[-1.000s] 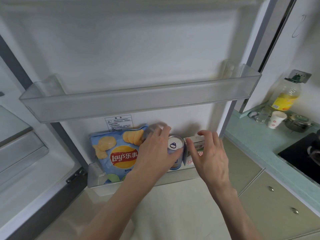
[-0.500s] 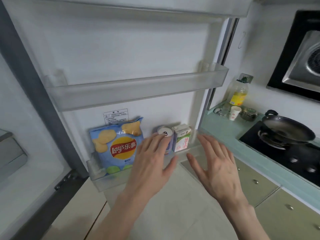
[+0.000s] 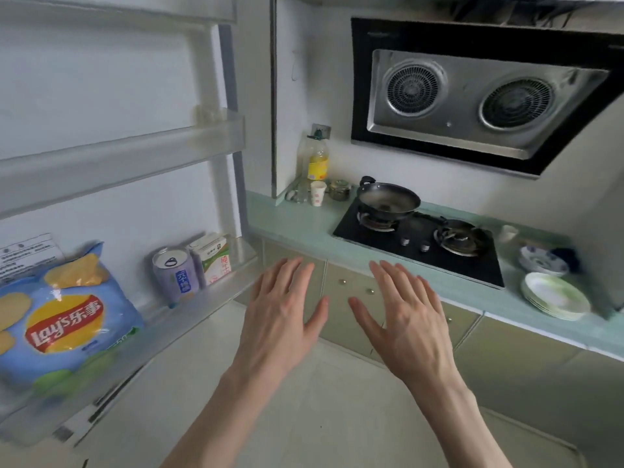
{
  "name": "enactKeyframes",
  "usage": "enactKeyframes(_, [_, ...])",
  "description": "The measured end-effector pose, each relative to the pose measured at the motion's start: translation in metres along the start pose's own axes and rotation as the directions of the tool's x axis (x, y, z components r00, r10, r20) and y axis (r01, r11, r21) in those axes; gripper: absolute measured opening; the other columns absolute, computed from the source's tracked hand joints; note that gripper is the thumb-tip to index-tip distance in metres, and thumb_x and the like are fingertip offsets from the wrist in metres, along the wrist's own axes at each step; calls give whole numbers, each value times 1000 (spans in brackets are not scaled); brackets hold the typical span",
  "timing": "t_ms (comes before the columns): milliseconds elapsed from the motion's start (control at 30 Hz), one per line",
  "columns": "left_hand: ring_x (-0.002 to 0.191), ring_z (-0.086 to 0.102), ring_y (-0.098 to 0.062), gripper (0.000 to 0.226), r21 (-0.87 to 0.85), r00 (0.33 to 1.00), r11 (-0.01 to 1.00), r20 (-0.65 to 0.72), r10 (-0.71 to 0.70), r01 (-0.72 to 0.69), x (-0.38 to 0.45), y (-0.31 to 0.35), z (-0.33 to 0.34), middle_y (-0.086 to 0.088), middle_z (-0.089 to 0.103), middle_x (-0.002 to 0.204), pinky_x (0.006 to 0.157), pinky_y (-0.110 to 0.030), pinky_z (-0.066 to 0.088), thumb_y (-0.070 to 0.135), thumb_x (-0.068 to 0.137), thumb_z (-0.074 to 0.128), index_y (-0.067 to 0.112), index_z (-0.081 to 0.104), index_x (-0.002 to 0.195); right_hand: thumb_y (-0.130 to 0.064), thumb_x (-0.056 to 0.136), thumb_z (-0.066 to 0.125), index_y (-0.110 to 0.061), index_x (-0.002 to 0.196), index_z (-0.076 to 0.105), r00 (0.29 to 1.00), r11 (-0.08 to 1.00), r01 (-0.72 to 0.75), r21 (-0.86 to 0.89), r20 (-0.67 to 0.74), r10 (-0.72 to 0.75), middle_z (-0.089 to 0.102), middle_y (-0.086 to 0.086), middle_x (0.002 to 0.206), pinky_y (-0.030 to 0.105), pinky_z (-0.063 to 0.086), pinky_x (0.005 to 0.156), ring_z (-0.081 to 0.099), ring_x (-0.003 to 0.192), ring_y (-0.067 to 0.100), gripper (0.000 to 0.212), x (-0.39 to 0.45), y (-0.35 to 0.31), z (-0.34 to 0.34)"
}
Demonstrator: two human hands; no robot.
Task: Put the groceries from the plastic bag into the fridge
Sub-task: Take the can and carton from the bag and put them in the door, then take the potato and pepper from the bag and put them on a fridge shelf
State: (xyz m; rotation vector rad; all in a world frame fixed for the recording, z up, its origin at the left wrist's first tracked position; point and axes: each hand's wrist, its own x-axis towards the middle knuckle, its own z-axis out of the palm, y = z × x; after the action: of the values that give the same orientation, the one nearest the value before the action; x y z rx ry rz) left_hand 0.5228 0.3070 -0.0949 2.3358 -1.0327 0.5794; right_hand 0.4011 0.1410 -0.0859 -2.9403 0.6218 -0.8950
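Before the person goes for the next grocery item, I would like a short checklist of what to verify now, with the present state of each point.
1. Left hand empty, fingers spread: ok.
2. Right hand empty, fingers spread: ok.
3. Chips bag sits inside the lower door shelf: ok.
4. Can stands upright in that shelf: ok.
5. Carton upright beside the can, at its right: ok.
6. Plastic bag with remaining groceries located: cannot tell, not in view.
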Motion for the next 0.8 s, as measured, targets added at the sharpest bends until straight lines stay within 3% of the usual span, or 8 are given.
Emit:
enactKeyframes(300, [135, 51, -27, 55, -170, 975, 963, 34, 219, -210, 47, 136, 62, -5, 60, 139, 111, -44, 43, 48, 98, 46, 11, 58, 137, -64, 99, 42, -18, 143, 56, 971, 966, -230, -119, -89, 220, 62, -1, 142, 43, 40, 116, 56, 134, 23, 65, -36, 131, -60])
enactKeyframes(800, [137, 49, -23, 57, -409, 861, 797, 48, 506, -445, 55, 414, 168, -3, 58, 142, 114, -41, 41, 52, 100, 42, 15, 58, 139, -62, 100, 42, -16, 141, 58, 831, 799, -550, -241, -253, 495, 64, -1, 138, 38, 37, 114, 58, 131, 23, 63, -159, 363, -162])
